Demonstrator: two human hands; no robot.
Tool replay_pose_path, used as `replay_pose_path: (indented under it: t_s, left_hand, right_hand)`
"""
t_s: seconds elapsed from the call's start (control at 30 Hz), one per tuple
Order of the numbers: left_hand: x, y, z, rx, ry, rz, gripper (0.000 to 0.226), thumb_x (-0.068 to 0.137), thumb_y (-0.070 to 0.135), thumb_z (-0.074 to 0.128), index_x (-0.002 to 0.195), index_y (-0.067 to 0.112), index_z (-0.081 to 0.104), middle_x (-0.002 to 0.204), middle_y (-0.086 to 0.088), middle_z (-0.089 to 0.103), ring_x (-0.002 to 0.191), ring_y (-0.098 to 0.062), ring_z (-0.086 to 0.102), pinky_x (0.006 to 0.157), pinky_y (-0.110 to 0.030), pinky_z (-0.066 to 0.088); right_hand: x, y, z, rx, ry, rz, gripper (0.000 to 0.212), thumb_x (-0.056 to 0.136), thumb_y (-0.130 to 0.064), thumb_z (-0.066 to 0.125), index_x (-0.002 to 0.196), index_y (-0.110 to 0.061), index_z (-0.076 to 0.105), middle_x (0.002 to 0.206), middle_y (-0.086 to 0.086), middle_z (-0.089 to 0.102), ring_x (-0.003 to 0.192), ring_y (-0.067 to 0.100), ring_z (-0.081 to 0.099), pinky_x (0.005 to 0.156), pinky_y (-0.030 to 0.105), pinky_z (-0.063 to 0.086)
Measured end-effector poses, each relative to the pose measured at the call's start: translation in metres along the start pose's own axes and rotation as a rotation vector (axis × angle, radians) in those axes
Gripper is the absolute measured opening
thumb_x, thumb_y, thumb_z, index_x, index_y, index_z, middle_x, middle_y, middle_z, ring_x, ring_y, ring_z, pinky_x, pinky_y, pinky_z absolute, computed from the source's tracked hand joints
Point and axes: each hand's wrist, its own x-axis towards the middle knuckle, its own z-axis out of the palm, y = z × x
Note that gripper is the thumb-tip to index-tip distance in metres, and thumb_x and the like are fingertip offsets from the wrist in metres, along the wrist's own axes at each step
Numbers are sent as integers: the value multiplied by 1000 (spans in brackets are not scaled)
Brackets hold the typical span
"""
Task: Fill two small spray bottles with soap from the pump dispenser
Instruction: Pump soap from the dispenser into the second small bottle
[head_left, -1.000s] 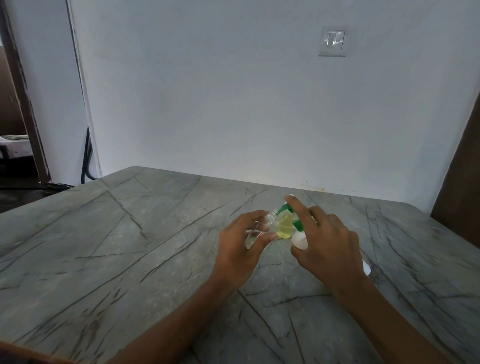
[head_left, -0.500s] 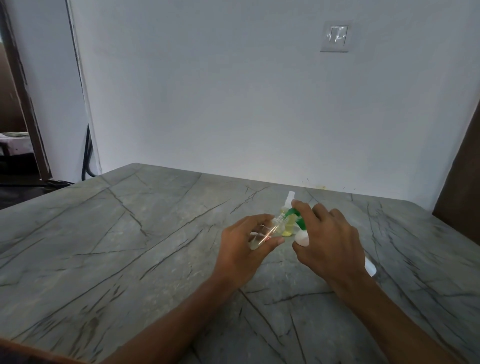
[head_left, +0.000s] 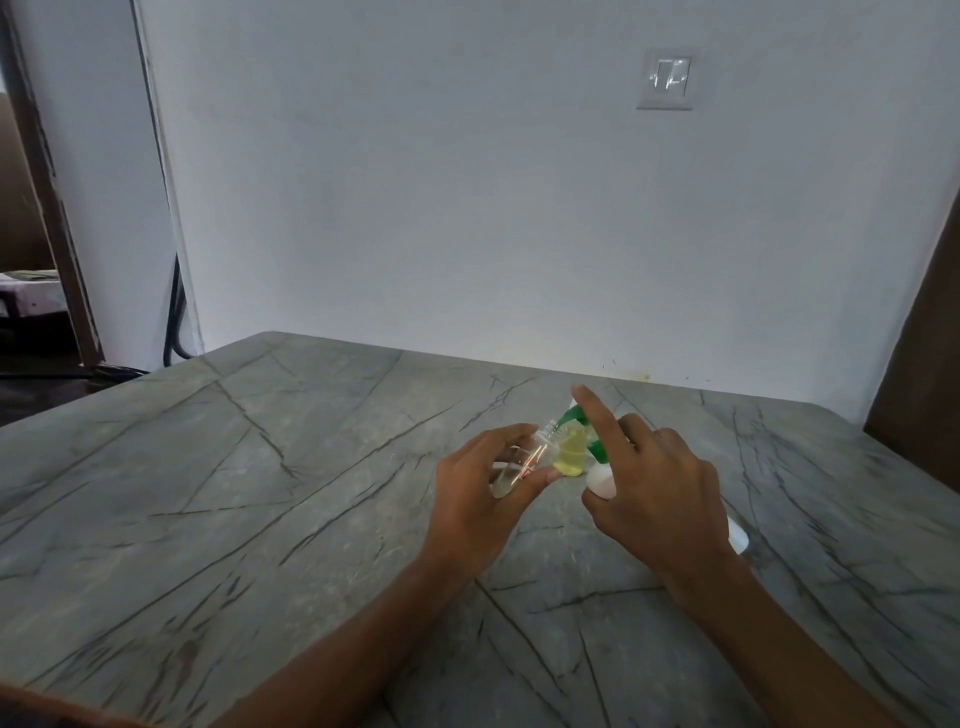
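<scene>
My left hand (head_left: 475, 501) holds a small clear spray bottle (head_left: 511, 472) tilted, its open neck pointing up and right at the green pump nozzle (head_left: 570, 415). My right hand (head_left: 660, 499) is wrapped around the white pump dispenser (head_left: 600, 483), which leans to the left, and its index finger lies stretched over the green pump head. A second small bottle (head_left: 570, 458) with yellowish liquid stands on the table just behind, between the two hands. Most of the dispenser's body is hidden by my right hand.
A grey veined stone table (head_left: 260, 467) runs to a white wall with a light switch (head_left: 666, 78). A dark wooden panel (head_left: 919, 389) rises at the far right. A doorway and a black cable are at the left.
My right index finger, curled down on the pump head half a second ago, is now stretched out higher. The clear bottle stays at the nozzle.
</scene>
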Motion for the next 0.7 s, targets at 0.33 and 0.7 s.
replay_pose_path:
  t_s: [0.33, 0.7]
  left_hand:
    - [-1, -1, 1, -13, 1, -8, 47, 73, 47, 70, 114, 26, 62, 104, 12, 67, 90, -1, 65, 74, -18, 56]
    - [-4, -1, 2, 10, -34, 32, 44, 75, 40, 76, 114, 23, 64, 103, 15, 66, 88, 0, 64, 71, -15, 55]
  right_hand:
    - [2, 0, 2, 14, -6, 11, 109, 44, -41, 92, 138, -26, 39, 90, 7, 68, 64, 23, 61, 48, 31, 49]
    - [2, 2, 5, 59, 23, 8, 97, 43, -39, 93, 125, -23, 44, 84, 7, 68, 59, 22, 58, 47, 30, 49]
